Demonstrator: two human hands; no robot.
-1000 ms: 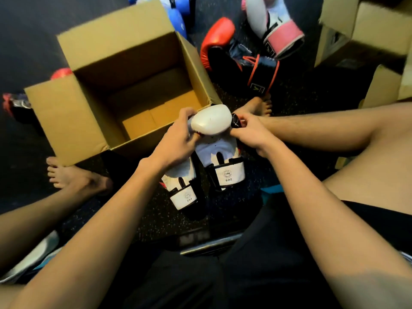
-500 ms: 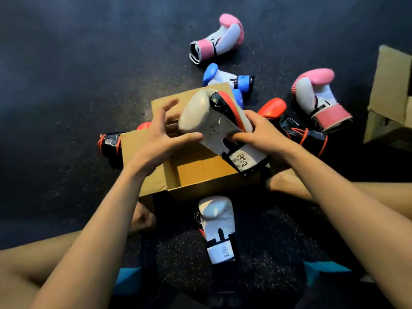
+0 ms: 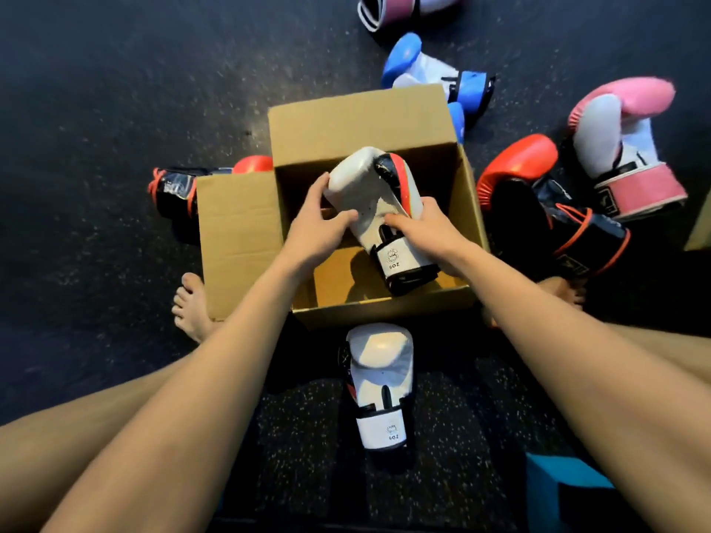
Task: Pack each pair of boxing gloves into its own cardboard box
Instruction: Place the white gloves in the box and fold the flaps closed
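Note:
An open cardboard box [image 3: 238, 240] stands on the dark floor between my bare feet. Inside its opening I hold a white boxing glove [image 3: 365, 186] with a black and red edge, cuff toward me. My left hand [image 3: 319, 228] grips its left side, thumb on the palm face. My right hand [image 3: 427, 228] grips its right side near the cuff. The matching white glove [image 3: 381, 382] lies on the floor just in front of the box, cuff toward me.
A red and black glove [image 3: 538, 201] lies right of the box, its partner [image 3: 181, 186] behind the left flap. Blue and white gloves [image 3: 427, 71] lie beyond the box. Pink and white gloves [image 3: 623, 148] lie at right and top [image 3: 396, 9]. Another box edge [image 3: 702, 228] shows far right.
Both hands lifted one white glove off the floor and lowered it into the box opening. The other white glove stayed on the floor. The camera view rose and tilted.

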